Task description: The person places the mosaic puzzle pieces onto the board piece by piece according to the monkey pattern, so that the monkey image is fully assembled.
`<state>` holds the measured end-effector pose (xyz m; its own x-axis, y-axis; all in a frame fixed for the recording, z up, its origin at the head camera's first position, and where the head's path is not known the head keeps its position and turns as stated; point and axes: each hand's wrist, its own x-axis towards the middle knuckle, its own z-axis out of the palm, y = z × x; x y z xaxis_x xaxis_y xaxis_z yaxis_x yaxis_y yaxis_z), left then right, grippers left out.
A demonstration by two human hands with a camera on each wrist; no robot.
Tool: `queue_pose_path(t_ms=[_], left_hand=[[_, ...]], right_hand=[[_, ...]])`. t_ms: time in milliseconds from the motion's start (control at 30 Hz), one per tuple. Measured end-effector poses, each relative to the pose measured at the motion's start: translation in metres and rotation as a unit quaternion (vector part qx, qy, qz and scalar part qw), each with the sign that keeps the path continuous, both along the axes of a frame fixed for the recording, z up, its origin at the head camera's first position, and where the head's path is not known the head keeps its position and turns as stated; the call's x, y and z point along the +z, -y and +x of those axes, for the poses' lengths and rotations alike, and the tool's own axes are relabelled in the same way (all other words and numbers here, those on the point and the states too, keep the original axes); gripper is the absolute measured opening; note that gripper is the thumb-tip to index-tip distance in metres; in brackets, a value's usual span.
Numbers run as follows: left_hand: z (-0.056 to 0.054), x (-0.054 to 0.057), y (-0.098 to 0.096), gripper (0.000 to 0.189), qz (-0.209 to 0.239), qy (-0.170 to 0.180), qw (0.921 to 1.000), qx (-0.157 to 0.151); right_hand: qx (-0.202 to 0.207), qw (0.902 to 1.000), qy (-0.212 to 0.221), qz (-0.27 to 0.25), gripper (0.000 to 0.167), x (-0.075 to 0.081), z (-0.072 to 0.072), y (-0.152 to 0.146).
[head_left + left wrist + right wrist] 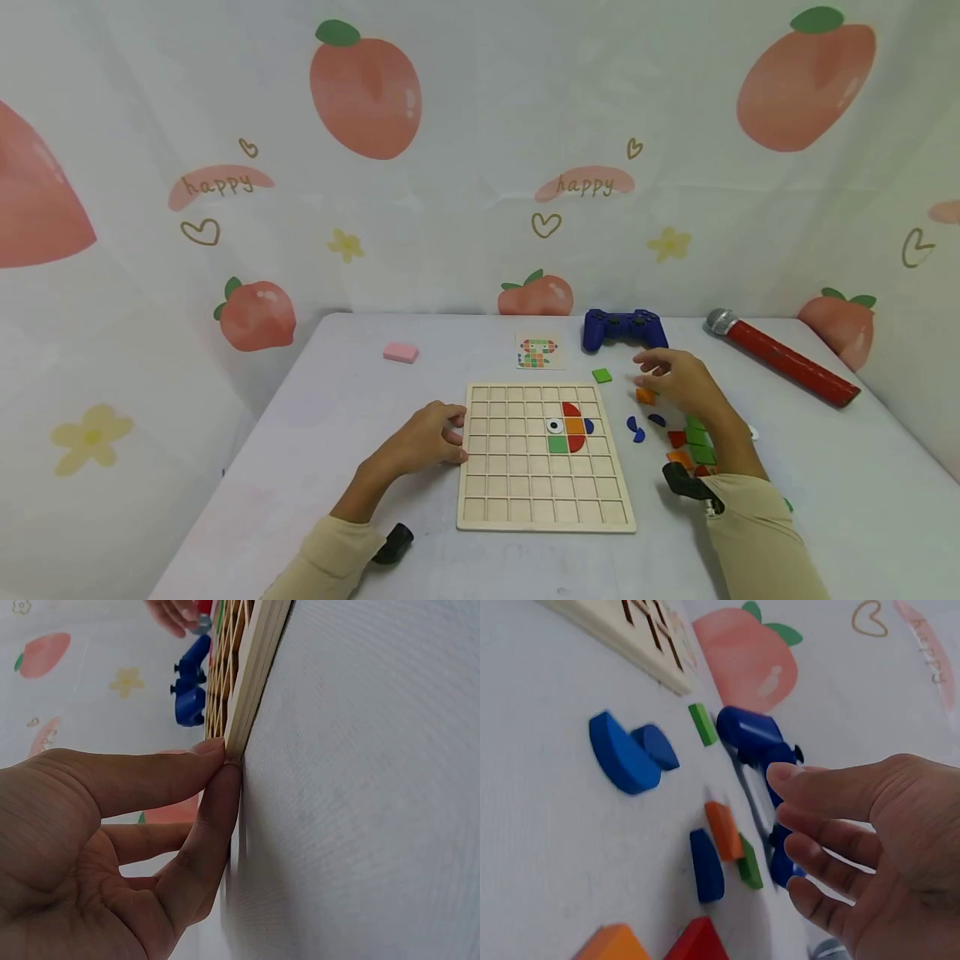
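Note:
My left hand [426, 439] is at the left edge of a wooden grid board [510, 487]. In the left wrist view, the thumb and a finger pinch that board's edge [251, 682]. On the board's right part sit a white eye piece [554, 426], red half-rounds, an orange square [574, 425], a green square [558, 444] and a blue half-round [588, 427]. My right hand [678, 382] hovers over loose pieces right of the board, fingers loosely bent, holding nothing. Nearest it are an orange piece [722, 830], a blue half-round [706, 866] and a green piece [750, 862].
Behind the board lie a pattern card [538, 352], a blue game controller [624, 328] and a green square [602, 376]. A pink block [401, 352] lies back left, a red microphone [787, 357] back right. Several green, red and orange pieces [701, 454] lie by the right forearm.

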<state>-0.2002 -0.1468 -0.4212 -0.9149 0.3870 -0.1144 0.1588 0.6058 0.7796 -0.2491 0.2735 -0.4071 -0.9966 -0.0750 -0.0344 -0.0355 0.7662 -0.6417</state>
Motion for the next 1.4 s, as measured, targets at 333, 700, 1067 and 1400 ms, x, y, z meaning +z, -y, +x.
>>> queue_pose_path(t_ms=[333,700,1067,1400], left_hand=[[-0.001,-0.001,0.001,0.065,-0.004,-0.005,1.0,-0.005],[0.0,-0.001,0.001,0.069,0.0,-0.002,1.0,-0.003],[0.001,-0.001,0.001,0.062,-0.003,-0.008,1.0,-0.004],[0.001,0.001,0.0,0.05,-0.002,-0.001,1.0,0.001]], right_hand=[[-0.018,0.9993,0.031,0.013,0.044,-0.008,0.001,-0.017],[-0.034,0.9985,0.042,0.011,0.045,-0.014,0.0,-0.021],[-0.043,0.9974,0.054,0.02,0.047,-0.017,0.0,-0.025],[0.005,0.9999,0.006,-0.012,0.046,-0.014,-0.003,-0.014]])
